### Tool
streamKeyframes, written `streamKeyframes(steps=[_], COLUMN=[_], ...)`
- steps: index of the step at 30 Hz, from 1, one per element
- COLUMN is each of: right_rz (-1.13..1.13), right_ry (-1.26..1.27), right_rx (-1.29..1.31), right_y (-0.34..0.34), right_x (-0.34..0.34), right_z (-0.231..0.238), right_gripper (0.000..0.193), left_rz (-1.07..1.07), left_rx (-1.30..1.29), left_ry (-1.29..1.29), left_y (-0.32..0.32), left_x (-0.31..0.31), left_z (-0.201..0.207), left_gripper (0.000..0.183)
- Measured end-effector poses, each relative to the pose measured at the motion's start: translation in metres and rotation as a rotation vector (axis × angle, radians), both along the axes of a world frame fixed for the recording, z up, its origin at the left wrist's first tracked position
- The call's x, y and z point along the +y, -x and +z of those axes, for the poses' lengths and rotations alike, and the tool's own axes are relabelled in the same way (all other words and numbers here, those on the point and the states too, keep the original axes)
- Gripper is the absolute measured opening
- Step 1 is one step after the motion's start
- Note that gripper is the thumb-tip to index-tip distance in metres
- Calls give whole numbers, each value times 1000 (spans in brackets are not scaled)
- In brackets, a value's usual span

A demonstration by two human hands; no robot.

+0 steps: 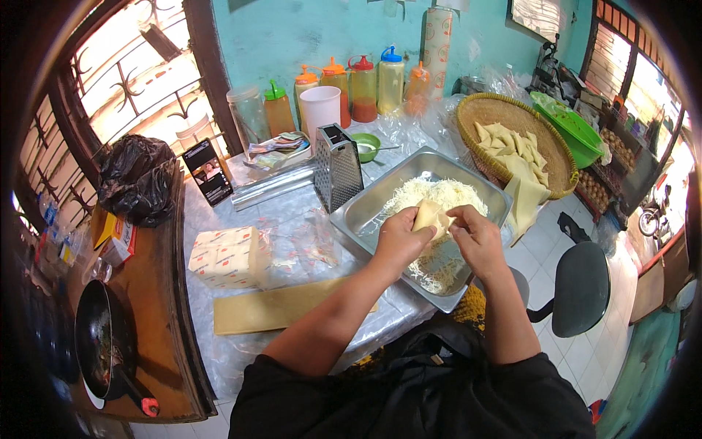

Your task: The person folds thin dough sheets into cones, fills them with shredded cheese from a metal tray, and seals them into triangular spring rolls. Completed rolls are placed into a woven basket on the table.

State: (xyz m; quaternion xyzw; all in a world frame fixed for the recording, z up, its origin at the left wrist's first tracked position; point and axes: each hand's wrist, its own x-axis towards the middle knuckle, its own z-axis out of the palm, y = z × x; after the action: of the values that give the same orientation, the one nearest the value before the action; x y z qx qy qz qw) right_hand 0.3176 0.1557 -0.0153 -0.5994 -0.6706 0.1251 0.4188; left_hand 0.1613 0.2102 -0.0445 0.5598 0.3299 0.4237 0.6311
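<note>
My left hand is closed round a pale folded dough wrapper, its thumb along the side. The fingertips of my right hand pinch at the wrapper's right edge. Both hands are over a metal tray that holds a mound of grated cheese, with more shreds scattered toward its near end. What lies inside the wrapper is hidden. A box grater stands upright against the tray's left side. To the left of my forearm lies a long flat strip of dough.
A wrapped block sits left of the tray, with a propped-up phone behind it. Sauce bottles line the wall. On the right, a woven basket holds folded dough triangles. A black wok and a chair flank me.
</note>
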Motion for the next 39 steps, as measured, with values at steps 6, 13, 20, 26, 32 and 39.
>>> streamKeyframes(steps=[6, 13, 20, 26, 32, 39], right_rz=[88, 117, 252, 276, 291, 134], right_ry=[-68, 11, 62, 73, 109, -54], right_rx=[468, 441, 741, 815, 740, 378], right_y=[-17, 1, 1, 4, 15, -17], right_x=[-1, -9, -9, -11, -18, -25], right_z=[-20, -11, -2, -3, 11, -11], right_gripper=[24, 25, 32, 37, 34, 40], left_rz=[-54, -211, -305, -325, -335, -78], left_rx=[-135, -134, -98, -60, -146, -287], left_ry=[185, 217, 212, 178, 157, 205], left_y=[4, 7, 9, 11, 7, 4], left_x=[-6, -2, -3, -7, -3, -11], left_z=[18, 12, 12, 19, 10, 23], left_gripper=[31, 30, 37, 34, 31, 29])
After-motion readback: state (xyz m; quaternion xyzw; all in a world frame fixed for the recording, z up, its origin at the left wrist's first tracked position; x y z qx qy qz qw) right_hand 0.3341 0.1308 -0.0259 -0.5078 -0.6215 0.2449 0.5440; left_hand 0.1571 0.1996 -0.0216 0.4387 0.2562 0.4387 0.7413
